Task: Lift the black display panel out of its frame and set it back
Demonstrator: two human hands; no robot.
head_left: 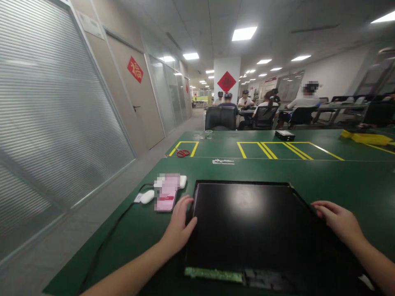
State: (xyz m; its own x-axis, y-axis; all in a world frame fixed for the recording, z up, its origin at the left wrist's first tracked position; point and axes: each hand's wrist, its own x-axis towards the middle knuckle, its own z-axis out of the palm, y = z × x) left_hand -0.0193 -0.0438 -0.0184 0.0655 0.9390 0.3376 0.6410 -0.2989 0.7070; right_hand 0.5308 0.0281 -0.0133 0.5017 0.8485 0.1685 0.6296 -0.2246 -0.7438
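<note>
A long green-topped table (138, 234) carries all items listed below. The flat black rectangular panel with a glossy face (243, 230) lies face up on its near part, between the two bare hands. The left hand (179, 226) is at the panel's left edge, thumb and fingers apart; whether they clamp that edge cannot be told. The right hand (341, 220) is at the right edge, fingers bent and close together; their grip likewise cannot be confirmed. A bright yellow, low object (367, 137) sits at the far right. A narrow green circuit-board strip (216, 274) runs along the panel's near edge, toward the left. A pink rectangular phone (168, 201), partly pixelated, lies just beside the left hand. A small black box (284, 135) stands on the far part. Red-handled scissors (183, 153) lie at the far left, within a yellow-taped outline (194, 149).
</note>
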